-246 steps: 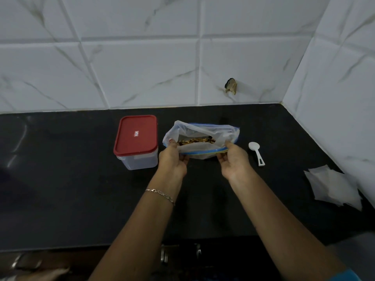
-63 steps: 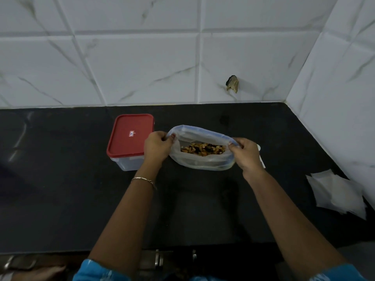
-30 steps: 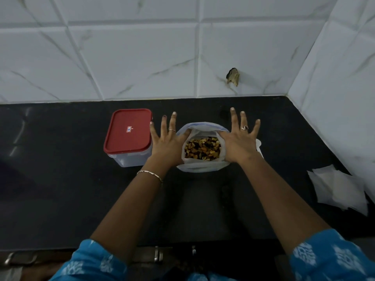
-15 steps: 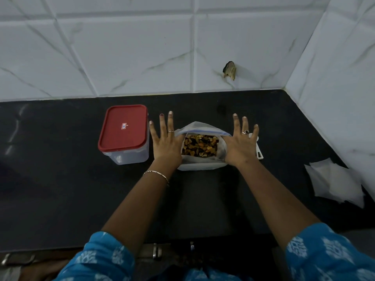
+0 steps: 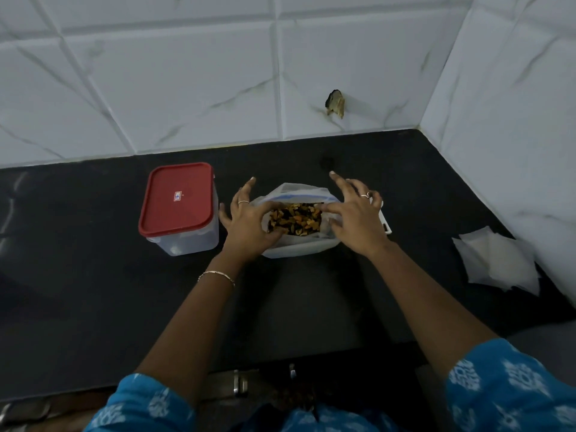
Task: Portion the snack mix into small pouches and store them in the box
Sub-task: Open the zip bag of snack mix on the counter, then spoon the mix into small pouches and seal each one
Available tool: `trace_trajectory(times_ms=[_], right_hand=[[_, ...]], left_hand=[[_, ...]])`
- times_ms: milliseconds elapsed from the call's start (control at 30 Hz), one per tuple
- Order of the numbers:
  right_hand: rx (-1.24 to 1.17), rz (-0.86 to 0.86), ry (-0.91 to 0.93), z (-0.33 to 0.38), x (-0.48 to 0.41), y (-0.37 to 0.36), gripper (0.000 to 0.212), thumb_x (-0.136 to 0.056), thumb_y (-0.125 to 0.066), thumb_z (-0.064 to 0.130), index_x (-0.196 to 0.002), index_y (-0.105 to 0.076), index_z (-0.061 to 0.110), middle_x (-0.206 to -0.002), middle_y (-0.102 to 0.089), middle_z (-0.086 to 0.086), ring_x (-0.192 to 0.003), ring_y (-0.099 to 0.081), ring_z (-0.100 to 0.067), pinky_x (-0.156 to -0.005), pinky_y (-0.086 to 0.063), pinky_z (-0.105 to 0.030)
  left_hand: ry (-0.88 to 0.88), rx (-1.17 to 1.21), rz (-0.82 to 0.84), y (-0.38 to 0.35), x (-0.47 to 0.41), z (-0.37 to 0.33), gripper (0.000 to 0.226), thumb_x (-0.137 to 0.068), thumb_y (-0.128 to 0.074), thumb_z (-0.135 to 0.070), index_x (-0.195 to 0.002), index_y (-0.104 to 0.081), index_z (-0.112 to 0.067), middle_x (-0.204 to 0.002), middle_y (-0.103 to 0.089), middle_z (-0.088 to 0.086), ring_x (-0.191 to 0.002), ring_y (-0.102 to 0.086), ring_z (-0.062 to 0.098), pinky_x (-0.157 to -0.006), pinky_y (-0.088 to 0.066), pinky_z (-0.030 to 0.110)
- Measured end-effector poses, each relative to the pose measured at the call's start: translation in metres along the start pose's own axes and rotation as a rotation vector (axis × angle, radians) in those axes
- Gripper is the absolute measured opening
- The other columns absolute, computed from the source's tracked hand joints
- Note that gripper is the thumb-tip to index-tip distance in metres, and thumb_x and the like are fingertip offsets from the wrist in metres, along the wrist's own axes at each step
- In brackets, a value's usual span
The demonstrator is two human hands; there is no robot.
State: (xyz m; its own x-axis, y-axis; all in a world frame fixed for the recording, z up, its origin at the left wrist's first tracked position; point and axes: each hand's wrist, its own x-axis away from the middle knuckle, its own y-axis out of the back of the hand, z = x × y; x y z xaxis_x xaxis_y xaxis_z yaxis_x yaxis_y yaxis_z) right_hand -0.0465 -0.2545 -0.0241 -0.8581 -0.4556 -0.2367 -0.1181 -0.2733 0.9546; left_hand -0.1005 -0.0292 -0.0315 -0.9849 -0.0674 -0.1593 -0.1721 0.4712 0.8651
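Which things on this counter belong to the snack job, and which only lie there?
For the job: snack bag, snack mix, box with red lid, small pouches, white scoop.
Just there: brown bit on the wall tile.

A home kitchen: a black stone countertop (image 5: 93, 291) runs into a corner of white marble-look wall tiles (image 5: 187, 88), with a red-lidded plastic storage box (image 5: 179, 207) and an open bag of snack mix (image 5: 296, 218) standing on it
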Motion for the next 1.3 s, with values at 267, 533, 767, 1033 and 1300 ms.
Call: trace_trajectory(times_ms=[267, 533, 767, 1033, 1300], right_hand=[[-0.157, -0.294, -0.223, -0.038, 0.045, 0.006, 0.028, -0.082, -0.068, 0.018, -0.107, -0.070, 0.031, -0.137, -0.051, 0.004, -0.129, -0.043, -0.019, -0.102, -0.026, -0.045], [-0.049, -0.362, -0.730, -0.111, 0.136, 0.025, 0.041, -0.088, -0.063, 0.019, -0.129, -0.060, 0.026, -0.141, -0.047, -0.004, -0.132, -0.039, -0.027, -0.104, -0.033, -0.048], [-0.058, -0.247, -0.906, -0.151, 0.186, 0.034, 0.068, -0.083, -0.069, 0.039, -0.139, -0.045, 0.010, -0.142, -0.045, -0.013, -0.129, -0.041, -0.032, -0.105, -0.036, -0.044], [-0.197, -0.211, -0.885, -0.160, 0.201, 0.027, 0.043, -0.086, -0.070, 0.030, -0.123, -0.061, 0.010, -0.126, -0.060, -0.009, -0.114, -0.056, -0.026, -0.095, -0.049, -0.039], [-0.081, -0.207, -0.866, -0.166, 0.194, 0.040, 0.019, -0.096, -0.054, 0.017, -0.106, -0.069, 0.010, -0.105, -0.070, -0.010, -0.095, -0.063, -0.026, -0.078, -0.048, -0.031]], left_hand=[[-0.209, 0.044, -0.234, -0.024, 0.006, -0.062, 0.027, -0.079, -0.070, -0.035, -0.105, -0.065, -0.028, -0.150, -0.038, 0.001, -0.139, -0.032, 0.024, -0.115, -0.012, 0.059], [-0.452, 0.295, 0.033, -0.098, 0.012, -0.153, 0.036, -0.078, -0.074, -0.026, -0.113, -0.065, -0.024, -0.139, -0.046, 0.003, -0.129, -0.041, 0.018, -0.109, -0.031, 0.031], [-0.401, 0.535, 0.282, -0.149, 0.019, -0.191, 0.032, -0.079, -0.072, -0.010, -0.109, -0.066, -0.020, -0.105, -0.062, 0.000, -0.094, -0.061, 0.011, -0.085, -0.052, 0.025], [-0.120, 0.684, 0.493, -0.172, 0.013, -0.188, 0.036, -0.084, -0.071, -0.009, -0.118, -0.060, -0.016, -0.124, -0.058, 0.002, -0.110, -0.059, 0.008, -0.085, -0.045, 0.006], [-0.019, 0.783, 0.554, -0.165, 0.012, -0.190, 0.032, -0.087, -0.068, -0.007, -0.115, -0.058, -0.019, -0.118, -0.062, -0.002, -0.112, -0.058, 0.009, -0.099, -0.043, 0.021]])
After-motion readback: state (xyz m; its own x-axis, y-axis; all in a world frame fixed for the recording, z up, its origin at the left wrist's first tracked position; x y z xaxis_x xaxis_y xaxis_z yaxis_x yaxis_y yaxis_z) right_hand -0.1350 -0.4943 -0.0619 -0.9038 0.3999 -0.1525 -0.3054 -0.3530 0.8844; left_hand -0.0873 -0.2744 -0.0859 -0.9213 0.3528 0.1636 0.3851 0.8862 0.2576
